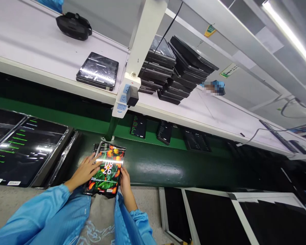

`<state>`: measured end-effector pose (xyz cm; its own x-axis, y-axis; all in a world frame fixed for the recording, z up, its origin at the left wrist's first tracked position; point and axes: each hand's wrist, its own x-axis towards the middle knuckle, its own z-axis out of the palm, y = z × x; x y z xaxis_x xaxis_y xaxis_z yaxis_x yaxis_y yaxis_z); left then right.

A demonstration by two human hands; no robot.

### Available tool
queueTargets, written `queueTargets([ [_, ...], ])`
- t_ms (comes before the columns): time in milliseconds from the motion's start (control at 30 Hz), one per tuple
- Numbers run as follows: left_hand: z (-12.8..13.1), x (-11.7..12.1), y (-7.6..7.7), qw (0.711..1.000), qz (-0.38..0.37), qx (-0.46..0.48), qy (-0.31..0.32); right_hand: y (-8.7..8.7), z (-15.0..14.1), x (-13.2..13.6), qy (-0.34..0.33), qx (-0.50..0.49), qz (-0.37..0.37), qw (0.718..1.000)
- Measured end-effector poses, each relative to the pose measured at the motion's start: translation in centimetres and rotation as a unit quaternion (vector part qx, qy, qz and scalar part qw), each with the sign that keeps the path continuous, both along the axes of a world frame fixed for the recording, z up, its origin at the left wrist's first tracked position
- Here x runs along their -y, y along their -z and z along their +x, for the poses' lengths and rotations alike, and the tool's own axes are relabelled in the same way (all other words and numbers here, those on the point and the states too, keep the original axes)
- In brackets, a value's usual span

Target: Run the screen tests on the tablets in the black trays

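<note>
I hold the flat, rectangular tablet with an orange-fruit and green-leaf screen (109, 175) at the near edge of the long, dark green tabletop (158, 166), above my lap. My right hand (125, 180) has its grip closed on the right edge; my left hand (85, 172) is open, fingers spread over the left side. Large, glossy black panels with green text (28, 149) lie to the left; stacked, flat black devices (178, 76) sit on the white shelf (219, 120) beyond.

In the head view, the left hand (84, 173) touches a black-edged rectangular tablet with a lit orange-and-green screen (108, 170), the right hand (125, 180) holds its side edge, and stacked flat black tablets (159, 69) rest on a white shelf (206, 112).
</note>
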<state>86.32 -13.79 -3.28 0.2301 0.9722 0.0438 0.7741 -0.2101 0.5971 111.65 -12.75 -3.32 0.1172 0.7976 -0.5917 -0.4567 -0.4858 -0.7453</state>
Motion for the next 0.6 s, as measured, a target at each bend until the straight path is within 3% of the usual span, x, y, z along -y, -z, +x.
queueTargets([
  [67, -0.1, -2.0, 0.7, 0.989, -0.008, 0.009, -0.149, 0.3, 0.3, 0.0, -0.009, 0.004, -0.003, 1.0],
  [133, -0.3, -2.7, 1.2, 0.971, -0.014, 0.024, -0.239, 0.5, 0.6, 0.0, -0.015, 0.009, -0.016, 1.0],
  [200, -0.5, -1.9, 1.8, 0.969, -0.023, 0.038, -0.241, 0.7, 0.8, 0.0, -0.021, 0.017, -0.04, 0.999],
  [267, -0.7, 0.0, 2.5, 0.977, -0.043, 0.056, -0.2, 0.9, 1.0, 0.0, -0.027, 0.024, -0.053, 0.998],
  [400, -0.7, 3.4, 4.0, 0.975, -0.068, 0.113, -0.177, 1.3, 1.0, 0.1, -0.05, 0.039, -0.037, 0.997],
  [600, -0.3, 2.7, 4.1, 0.963, -0.065, 0.163, -0.204, 1.7, 0.7, 0.3, -0.054, 0.091, -0.006, 0.994],
])
